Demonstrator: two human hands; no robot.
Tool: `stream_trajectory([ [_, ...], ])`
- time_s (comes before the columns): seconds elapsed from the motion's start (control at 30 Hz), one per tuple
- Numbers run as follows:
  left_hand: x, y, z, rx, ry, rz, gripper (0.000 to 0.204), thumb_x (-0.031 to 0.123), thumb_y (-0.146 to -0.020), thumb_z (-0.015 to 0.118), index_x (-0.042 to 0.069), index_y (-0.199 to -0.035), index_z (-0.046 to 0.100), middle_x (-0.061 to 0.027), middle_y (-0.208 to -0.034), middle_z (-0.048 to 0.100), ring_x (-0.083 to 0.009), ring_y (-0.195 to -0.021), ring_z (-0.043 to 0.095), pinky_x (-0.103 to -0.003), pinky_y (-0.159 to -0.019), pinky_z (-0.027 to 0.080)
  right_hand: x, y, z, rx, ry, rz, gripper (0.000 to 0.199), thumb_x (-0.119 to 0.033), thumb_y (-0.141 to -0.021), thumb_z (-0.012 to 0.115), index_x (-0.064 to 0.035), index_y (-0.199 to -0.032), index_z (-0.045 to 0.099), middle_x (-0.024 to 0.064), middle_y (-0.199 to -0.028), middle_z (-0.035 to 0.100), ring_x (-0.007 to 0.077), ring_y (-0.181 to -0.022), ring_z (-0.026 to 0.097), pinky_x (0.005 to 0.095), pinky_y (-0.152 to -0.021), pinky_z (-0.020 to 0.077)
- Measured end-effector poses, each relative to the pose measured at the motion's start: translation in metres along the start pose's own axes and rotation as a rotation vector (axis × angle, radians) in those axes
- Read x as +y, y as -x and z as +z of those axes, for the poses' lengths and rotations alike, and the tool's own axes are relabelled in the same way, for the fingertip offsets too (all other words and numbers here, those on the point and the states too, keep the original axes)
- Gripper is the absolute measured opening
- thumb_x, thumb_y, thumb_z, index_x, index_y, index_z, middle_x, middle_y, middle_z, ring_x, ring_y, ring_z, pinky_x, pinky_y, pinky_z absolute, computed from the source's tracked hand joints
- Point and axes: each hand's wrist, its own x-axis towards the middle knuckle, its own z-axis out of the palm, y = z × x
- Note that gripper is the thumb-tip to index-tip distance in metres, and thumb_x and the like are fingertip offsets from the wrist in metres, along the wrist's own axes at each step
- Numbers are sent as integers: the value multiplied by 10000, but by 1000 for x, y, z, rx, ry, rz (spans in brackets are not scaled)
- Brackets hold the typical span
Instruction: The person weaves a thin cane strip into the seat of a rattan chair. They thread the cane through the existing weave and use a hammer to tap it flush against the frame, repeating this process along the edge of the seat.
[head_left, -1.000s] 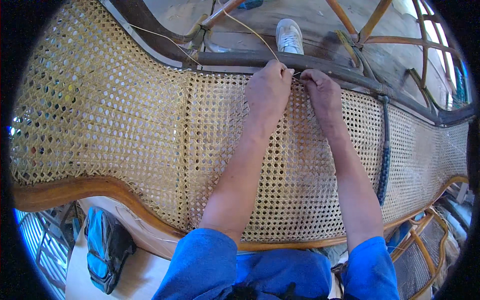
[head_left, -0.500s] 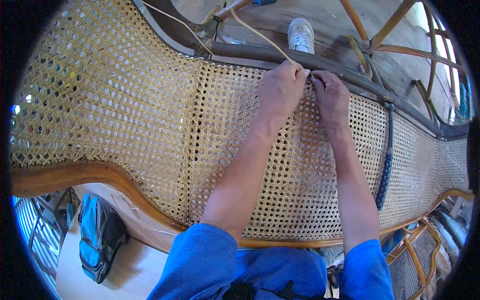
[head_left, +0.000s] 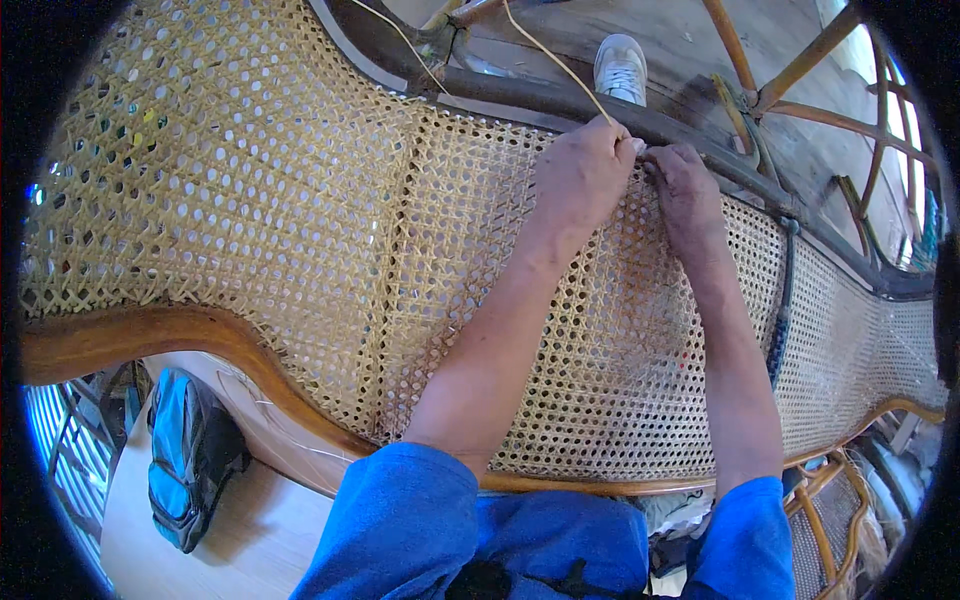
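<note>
Both my arms reach across a panel of woven cane webbing (head_left: 480, 250) to its far edge, beside a dark frame rail (head_left: 690, 135). My left hand (head_left: 588, 172) is closed in a pinch, and a pale cane strand (head_left: 555, 62) runs up and left from it over the rail. Close beside its fingertips, my right hand (head_left: 688, 195) is also closed, fingers bent down at the webbing's edge. What the right fingertips grip is hidden. A second thin strand (head_left: 405, 38) lies over the frame at the upper left.
A brown curved wooden rail (head_left: 200, 335) borders the near side. A blue and black backpack (head_left: 185, 460) rests on a pale surface at lower left. Beyond the panel are a white shoe (head_left: 620, 70) and a rattan frame (head_left: 790, 75). A dark strap-like piece (head_left: 782, 310) crosses the webbing at right.
The view has shifted slightly, so the panel and hands appear a little farther right. Both hands stay at the far edge, the strand still in the left one.
</note>
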Motion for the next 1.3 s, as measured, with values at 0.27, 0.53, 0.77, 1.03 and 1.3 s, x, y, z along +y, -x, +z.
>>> stream_trajectory([
  [0.27,-9,-2,5,30,-8,49,255,270,-823,642,27,-902,651,-192,-832,653,-346,-797,639,-407,-710,502,4,-7,0,-91,-22,-18,201,-29,-822,499,-54,-988,610,147,-951,590,348,-883,603,408,-756,488],
  [0.53,-7,-2,11,85,-106,90,201,236,-827,632,37,-858,637,-177,-807,649,-354,-772,633,-422,-673,498,15,0,-7,60,-30,24,226,-69,-821,560,-30,-1040,592,160,-981,592,345,-937,581,412,-819,469],
  [0.77,-8,-2,8,93,-182,83,210,253,-841,605,48,-869,636,-170,-814,652,-358,-769,631,-438,-693,495,61,162,-117,75,475,731,346,-195,-832,613,1,-1114,571,169,-1016,589,311,-996,541,409,-878,422],
  [1.03,-6,-2,9,65,-227,105,213,258,-832,611,51,-874,639,-172,-802,653,-359,-765,633,-448,-690,494,13,172,-129,57,-20,904,213,-198,-889,556,-12,-992,569,79,-705,552,153,-571,502,327,-557,442],
  [1.3,-10,-2,14,91,-240,163,187,250,-821,623,73,-879,636,-157,-770,654,-352,-726,638,-445,-650,501,-45,120,-107,-204,-49,574,267,-56,-817,581,-43,-1066,485,130,-767,548,209,-571,546,334,-555,448],
])
